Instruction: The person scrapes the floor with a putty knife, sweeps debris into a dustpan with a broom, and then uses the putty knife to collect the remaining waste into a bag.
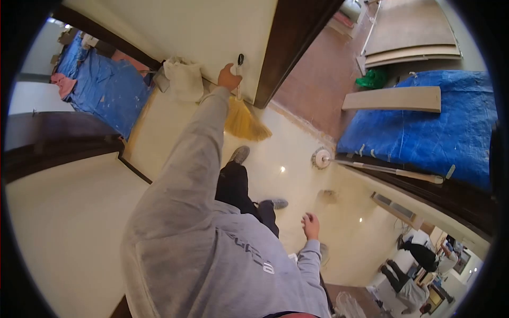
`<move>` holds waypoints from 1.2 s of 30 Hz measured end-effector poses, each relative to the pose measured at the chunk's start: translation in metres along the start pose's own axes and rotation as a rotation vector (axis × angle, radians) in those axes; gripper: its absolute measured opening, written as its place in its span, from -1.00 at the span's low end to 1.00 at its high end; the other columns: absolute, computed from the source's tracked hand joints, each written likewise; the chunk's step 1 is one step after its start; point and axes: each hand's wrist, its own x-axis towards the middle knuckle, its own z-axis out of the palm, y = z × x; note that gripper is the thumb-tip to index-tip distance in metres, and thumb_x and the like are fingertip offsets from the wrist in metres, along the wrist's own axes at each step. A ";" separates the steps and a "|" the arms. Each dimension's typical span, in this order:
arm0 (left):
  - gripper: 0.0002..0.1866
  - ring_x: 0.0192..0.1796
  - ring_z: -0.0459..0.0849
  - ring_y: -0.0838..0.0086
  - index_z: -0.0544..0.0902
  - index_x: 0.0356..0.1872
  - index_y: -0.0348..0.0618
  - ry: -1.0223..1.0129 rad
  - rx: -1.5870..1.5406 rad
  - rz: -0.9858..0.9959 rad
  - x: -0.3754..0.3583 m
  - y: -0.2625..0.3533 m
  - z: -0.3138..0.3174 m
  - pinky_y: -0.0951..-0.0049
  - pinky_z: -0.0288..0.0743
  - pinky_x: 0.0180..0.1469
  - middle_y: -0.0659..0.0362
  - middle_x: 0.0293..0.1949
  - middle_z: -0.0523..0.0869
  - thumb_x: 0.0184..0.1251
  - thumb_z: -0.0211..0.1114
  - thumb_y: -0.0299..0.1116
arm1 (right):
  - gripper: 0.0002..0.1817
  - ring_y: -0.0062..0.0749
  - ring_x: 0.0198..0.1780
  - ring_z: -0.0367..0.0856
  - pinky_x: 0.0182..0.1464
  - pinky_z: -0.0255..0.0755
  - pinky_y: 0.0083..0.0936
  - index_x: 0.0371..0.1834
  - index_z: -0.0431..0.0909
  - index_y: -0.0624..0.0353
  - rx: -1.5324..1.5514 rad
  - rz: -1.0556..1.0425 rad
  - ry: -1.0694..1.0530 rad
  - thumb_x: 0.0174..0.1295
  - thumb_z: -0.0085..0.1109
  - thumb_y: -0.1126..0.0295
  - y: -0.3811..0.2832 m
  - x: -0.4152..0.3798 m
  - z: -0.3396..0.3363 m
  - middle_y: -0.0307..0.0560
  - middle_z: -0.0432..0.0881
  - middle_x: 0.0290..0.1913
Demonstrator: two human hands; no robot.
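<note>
My left hand (229, 79) reaches out at the upper middle, its fingers closed around the handle of a broom (246, 122). The broom has a black-tipped handle and yellow bristles that fan out downward, close to a white wall and dark door frame. Lower right, my right hand (311, 227) hangs beside my body over the pale floor. Its fingers are loosely bent and a little apart, and I see nothing held in them.
A mop (321, 158) with a long pole lies by the right-hand doorway. Blue sheets (419, 132) cover things on both sides, with a board (392, 99) on the right one. A white sack (183, 79) stands by the wall. Other people (413, 291) are at the lower right.
</note>
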 end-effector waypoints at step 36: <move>-0.70 0.03 0.56 0.06 0.63 -0.17 -0.10 -0.262 0.515 0.007 0.041 -0.329 -0.362 0.11 0.48 -0.01 -0.02 -0.14 0.64 0.11 0.34 -0.19 | -0.71 -0.66 -0.56 0.39 -0.49 0.41 -0.71 -0.01 0.36 0.38 1.212 0.708 -0.256 0.42 -0.26 0.37 -0.227 -0.202 0.314 -0.25 0.40 -0.47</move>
